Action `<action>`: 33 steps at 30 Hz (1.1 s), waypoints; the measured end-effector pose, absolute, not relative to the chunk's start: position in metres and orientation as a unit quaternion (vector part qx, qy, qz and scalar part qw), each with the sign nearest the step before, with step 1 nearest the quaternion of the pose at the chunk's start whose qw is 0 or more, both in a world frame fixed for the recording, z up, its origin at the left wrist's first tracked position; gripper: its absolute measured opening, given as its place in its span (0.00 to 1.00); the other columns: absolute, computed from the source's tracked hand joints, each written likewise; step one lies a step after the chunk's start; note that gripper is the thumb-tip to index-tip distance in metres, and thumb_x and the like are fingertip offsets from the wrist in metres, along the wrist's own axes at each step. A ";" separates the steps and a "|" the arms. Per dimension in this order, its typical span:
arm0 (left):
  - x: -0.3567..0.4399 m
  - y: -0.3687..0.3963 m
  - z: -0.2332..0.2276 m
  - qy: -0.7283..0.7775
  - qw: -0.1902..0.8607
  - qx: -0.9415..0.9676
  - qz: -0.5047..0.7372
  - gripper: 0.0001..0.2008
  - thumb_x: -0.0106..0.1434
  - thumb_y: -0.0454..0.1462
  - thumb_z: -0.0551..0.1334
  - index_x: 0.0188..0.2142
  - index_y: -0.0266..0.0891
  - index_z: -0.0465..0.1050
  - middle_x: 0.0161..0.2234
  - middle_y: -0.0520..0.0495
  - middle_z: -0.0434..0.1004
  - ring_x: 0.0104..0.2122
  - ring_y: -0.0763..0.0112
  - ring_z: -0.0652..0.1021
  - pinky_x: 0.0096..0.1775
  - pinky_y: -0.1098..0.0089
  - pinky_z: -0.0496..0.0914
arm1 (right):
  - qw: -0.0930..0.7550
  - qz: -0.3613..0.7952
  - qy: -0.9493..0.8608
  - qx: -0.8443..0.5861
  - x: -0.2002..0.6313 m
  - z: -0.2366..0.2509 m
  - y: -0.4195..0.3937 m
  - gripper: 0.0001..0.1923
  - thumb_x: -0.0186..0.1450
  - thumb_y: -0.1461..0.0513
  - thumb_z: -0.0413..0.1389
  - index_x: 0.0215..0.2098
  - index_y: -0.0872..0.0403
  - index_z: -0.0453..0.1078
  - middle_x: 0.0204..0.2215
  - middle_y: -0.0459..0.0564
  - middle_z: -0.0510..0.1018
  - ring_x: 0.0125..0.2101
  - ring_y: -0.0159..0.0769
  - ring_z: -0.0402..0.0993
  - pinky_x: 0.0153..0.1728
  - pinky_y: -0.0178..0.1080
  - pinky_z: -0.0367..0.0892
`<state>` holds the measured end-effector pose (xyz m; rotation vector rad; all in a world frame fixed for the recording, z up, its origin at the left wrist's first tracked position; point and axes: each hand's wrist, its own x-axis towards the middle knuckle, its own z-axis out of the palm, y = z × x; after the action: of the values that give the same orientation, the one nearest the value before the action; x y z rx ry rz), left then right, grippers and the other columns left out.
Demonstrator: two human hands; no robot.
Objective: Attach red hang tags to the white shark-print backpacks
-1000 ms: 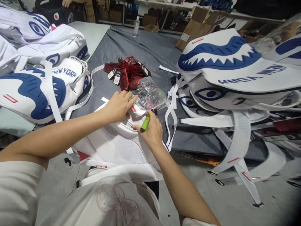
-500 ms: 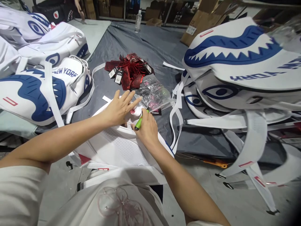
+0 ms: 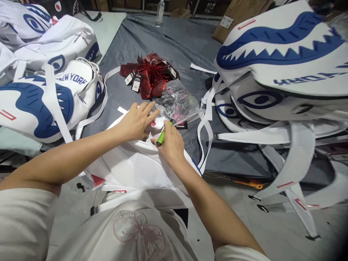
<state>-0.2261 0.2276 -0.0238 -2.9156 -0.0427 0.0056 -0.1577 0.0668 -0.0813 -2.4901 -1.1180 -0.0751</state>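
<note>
A white backpack [image 3: 144,163] lies at the table's near edge against my body, its perforated panel facing me. My left hand [image 3: 140,121] rests on its upper part with fingers stretched out. In my right hand [image 3: 172,143] is a slim green pen-shaped tool [image 3: 161,139] with black ends, gripped between thumb and fingers; its exact kind is unclear. The tool is over the bunched white fabric beside the left fingertips, where a small red patch [image 3: 153,123] shows. My right hand hides part of the bag's top.
Red-and-black hang tags [image 3: 150,74] lie in a bunch beyond the bag, beside a clear plastic bag [image 3: 181,101]. White-and-blue shark-face backpacks [image 3: 35,105] are piled left, and more backpacks [image 3: 272,54] right with dangling straps [image 3: 301,159]. A bottle [image 3: 160,13] stands at the back.
The view has tipped slightly, so the tabletop items sit higher in the picture. Both hands keep nearly the same place on the bag. A person's hand at the far left is out of view.
</note>
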 end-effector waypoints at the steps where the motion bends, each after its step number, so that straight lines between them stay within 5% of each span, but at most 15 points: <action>1: -0.226 0.228 -0.024 -0.015 0.112 -0.994 0.001 0.44 0.60 0.49 0.65 0.70 0.38 0.48 0.70 0.32 0.48 0.63 0.46 0.61 0.57 0.54 0.59 | 0.208 -0.033 -0.410 -0.887 -0.157 -0.079 0.060 0.32 0.63 0.60 0.62 0.62 0.60 0.61 0.47 0.63 0.78 0.48 0.53 0.74 0.49 0.50 0.66; 4: -0.226 0.230 -0.026 -0.013 0.109 -0.994 0.001 0.45 0.59 0.49 0.65 0.69 0.38 0.49 0.70 0.32 0.48 0.64 0.46 0.61 0.57 0.55 0.59 | 0.256 -0.073 -0.433 -0.861 -0.155 -0.067 0.032 0.22 0.68 0.58 0.55 0.58 0.57 0.68 0.40 0.57 0.82 0.43 0.49 0.78 0.54 0.52 0.64; 7: -0.225 0.231 -0.029 -0.007 0.109 -0.994 -0.008 0.45 0.58 0.48 0.65 0.69 0.37 0.49 0.70 0.32 0.48 0.64 0.46 0.61 0.56 0.54 0.60 | 0.368 -0.047 -0.418 -0.829 -0.157 -0.055 0.009 0.17 0.70 0.53 0.52 0.50 0.52 0.74 0.36 0.53 0.83 0.38 0.44 0.80 0.45 0.45 0.70; 12: -0.226 0.232 -0.030 -0.005 0.109 -0.994 -0.023 0.41 0.59 0.45 0.64 0.68 0.36 0.52 0.70 0.30 0.50 0.62 0.45 0.63 0.54 0.54 0.61 | 0.474 0.108 -0.412 -0.770 -0.155 -0.050 0.023 0.10 0.64 0.56 0.59 0.41 0.52 0.75 0.34 0.48 0.83 0.34 0.38 0.81 0.37 0.38 0.73; 20: -0.224 0.233 -0.027 -0.009 0.067 -0.998 -0.006 0.38 0.59 0.42 0.63 0.66 0.38 0.54 0.71 0.33 0.48 0.63 0.46 0.62 0.55 0.54 0.60 | 0.298 0.176 -0.545 -0.763 -0.141 -0.045 0.040 0.11 0.62 0.65 0.59 0.42 0.50 0.79 0.40 0.48 0.84 0.40 0.40 0.81 0.42 0.40 0.74; 33: -0.221 0.236 -0.029 -0.007 0.053 -0.999 -0.009 0.37 0.58 0.40 0.64 0.66 0.39 0.56 0.70 0.33 0.51 0.62 0.46 0.63 0.54 0.54 0.61 | 0.253 0.108 -0.587 -0.761 -0.148 -0.045 0.043 0.12 0.63 0.66 0.59 0.44 0.49 0.79 0.42 0.49 0.84 0.44 0.42 0.79 0.47 0.44 0.71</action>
<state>-0.2215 0.2359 -0.0293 -3.0361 -0.0211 -0.0260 -0.1478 0.0428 -0.0447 -2.0702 -1.5959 0.2927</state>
